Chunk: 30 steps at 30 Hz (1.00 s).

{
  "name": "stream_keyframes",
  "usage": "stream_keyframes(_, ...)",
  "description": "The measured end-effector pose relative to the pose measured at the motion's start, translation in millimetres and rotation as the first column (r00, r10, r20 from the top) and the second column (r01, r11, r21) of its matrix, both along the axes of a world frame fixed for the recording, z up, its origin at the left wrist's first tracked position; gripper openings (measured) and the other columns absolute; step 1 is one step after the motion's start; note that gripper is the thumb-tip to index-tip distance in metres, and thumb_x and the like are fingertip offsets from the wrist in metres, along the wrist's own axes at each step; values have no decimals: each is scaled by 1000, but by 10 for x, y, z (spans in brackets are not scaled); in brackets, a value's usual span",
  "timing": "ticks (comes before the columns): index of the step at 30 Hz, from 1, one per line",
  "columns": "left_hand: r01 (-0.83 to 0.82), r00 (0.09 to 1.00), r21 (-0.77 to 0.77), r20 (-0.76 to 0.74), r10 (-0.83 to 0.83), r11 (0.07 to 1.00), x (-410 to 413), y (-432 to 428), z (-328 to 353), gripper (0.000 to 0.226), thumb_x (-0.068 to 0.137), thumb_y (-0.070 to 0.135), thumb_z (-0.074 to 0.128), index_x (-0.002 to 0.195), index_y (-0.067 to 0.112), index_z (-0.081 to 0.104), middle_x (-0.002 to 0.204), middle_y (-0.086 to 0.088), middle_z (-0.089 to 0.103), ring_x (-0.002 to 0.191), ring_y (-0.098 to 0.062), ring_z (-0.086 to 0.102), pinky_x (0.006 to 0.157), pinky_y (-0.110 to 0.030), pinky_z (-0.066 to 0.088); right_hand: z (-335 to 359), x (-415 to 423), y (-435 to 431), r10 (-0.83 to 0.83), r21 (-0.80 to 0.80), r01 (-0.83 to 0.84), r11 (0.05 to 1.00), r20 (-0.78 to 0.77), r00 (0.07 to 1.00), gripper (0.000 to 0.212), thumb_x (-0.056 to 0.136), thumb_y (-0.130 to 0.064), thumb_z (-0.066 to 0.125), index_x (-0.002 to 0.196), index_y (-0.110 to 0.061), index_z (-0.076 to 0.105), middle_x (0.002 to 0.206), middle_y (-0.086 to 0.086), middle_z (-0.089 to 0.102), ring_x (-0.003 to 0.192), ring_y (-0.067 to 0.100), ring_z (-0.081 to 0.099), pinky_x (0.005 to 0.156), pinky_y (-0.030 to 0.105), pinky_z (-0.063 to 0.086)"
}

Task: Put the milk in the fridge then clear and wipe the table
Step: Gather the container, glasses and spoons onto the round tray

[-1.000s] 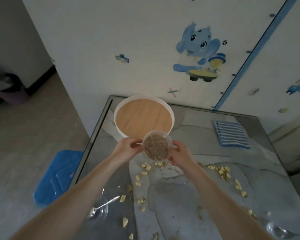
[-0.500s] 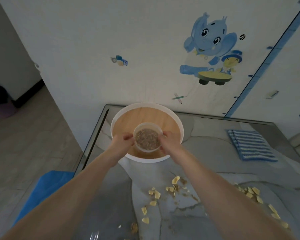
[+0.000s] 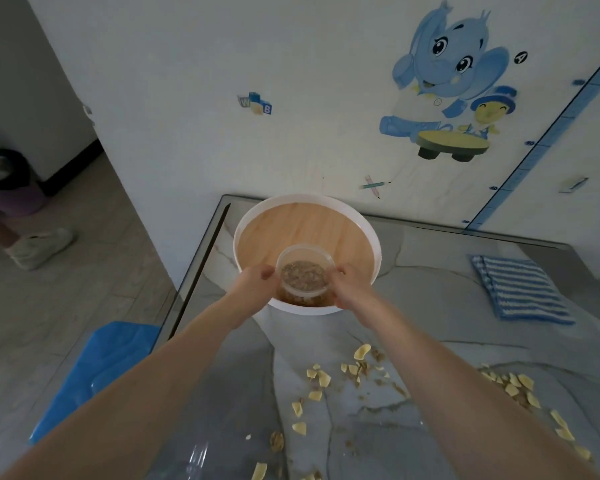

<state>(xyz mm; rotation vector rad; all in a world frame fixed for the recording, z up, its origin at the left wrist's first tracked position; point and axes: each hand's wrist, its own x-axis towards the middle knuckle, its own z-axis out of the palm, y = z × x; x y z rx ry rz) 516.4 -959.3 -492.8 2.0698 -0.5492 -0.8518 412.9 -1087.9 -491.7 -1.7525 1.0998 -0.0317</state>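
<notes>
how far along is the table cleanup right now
Partway. No milk shows on the table, though the fridge is out of view. In hand: the left hand and right hand grip the clear cup of brownish food over the round tray. Left: the scattered scraps and wiping; the striped cloth lies unused.

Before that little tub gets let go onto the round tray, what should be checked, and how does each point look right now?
1. Both hands on the tub: ok; left hand and right hand grip opposite sides.
2. Tub level, contents inside: ok.
3. Tub over the tray: ok, near its front rim.
4. Tub bottom resting on the wood: cannot tell.
5. Tray otherwise free: ok.
6. Table clean: not ok; scraps lie scattered, striped cloth unused.
</notes>
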Motion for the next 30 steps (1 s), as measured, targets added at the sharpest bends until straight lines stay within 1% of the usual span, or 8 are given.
stream_keyframes(3, -3, 999, -10, 49, 4, 1000, -80, 191, 120, 37, 94, 20, 44, 129, 9, 50, 127, -7, 54, 109, -19, 50, 87, -27, 36, 107, -170, 94, 11, -90, -7, 996, 41, 999, 43, 95, -32, 39, 130, -9, 40, 114, 4, 50, 107, 24, 53, 87, 36, 44)
stream_keyframes(7, -2, 990, 14, 138, 0, 1000, -242, 702, 339, 34, 94, 21, 46, 125, 9, 55, 125, -5, 58, 108, -15, 54, 85, -23, 37, 281, -489, 398, 14, -87, -1, 996, 138, 990, 26, 92, -27, 47, 113, -14, 55, 110, 4, 61, 105, 24, 58, 93, 44, 49)
stream_keyframes(10, -21, 988, 69, 154, 10, 997, -413, 1147, 384, 34, 93, 22, 51, 123, 9, 56, 119, -3, 60, 111, -15, 56, 85, -20, 38, 314, -730, 739, -27, 23, 23, 999, 175, 984, 13, 90, -19, 52, 82, -18, 62, 82, 2, 65, 86, 23, 64, 84, 43, 51)
stream_keyframes(16, -141, 987, 230, 113, 118, 963, -847, 2066, 208, 34, 90, 14, 54, 122, 6, 56, 117, -6, 63, 111, -20, 59, 86, -18, 37, 251, -1263, 1576, -89, 231, 45, 972, 181, 979, 20, 90, -11, 54, 71, -12, 62, 69, 7, 65, 65, 19, 62, 60, 24, 51)
stream_keyframes(20, -156, 984, 296, 129, 123, 942, -1033, 2412, 71, 9, 90, 15, 52, 88, 11, 59, 82, -1, 60, 87, -21, 59, 70, -22, 37, 76, -1451, 2097, -45, 243, 24, 970, 82, 996, 31, 87, -8, 55, 58, -17, 61, 57, 1, 64, 64, 24, 62, 69, 40, 53)
stream_keyframes(24, -122, 990, 294, 100, 96, 948, -1134, 2570, -71, 21, 90, 17, 52, 71, 10, 55, 69, -5, 56, 69, -19, 53, 59, -24, 36, -91, -1440, 2518, -41, 299, 29, 954, 35, 999, 28, 87, -3, 52, 65, -19, 59, 52, -6, 60, 54, 14, 60, 56, 27, 47)
stream_keyframes(26, -94, 994, 261, 74, 77, 961, -1150, 2617, -108, 28, 91, 17, 52, 63, 16, 51, 61, 1, 53, 64, -18, 53, 56, -22, 37, -179, -1395, 2706, -77, 312, 66, 948, 21, 997, 21, 87, -7, 55, 71, -21, 59, 56, -5, 62, 59, 18, 65, 60, 31, 48)
stream_keyframes(30, -52, 999, 173, 15, 50, 984, -1139, 2668, -110, 17, 90, 18, 56, 79, 9, 65, 65, -4, 62, 63, -18, 61, 65, -35, 52, -233, -1286, 2950, -168, 333, 160, 929, -5, 986, 13, 86, -9, 55, 75, -14, 59, 52, -3, 62, 56, 15, 65, 62, 34, 50)
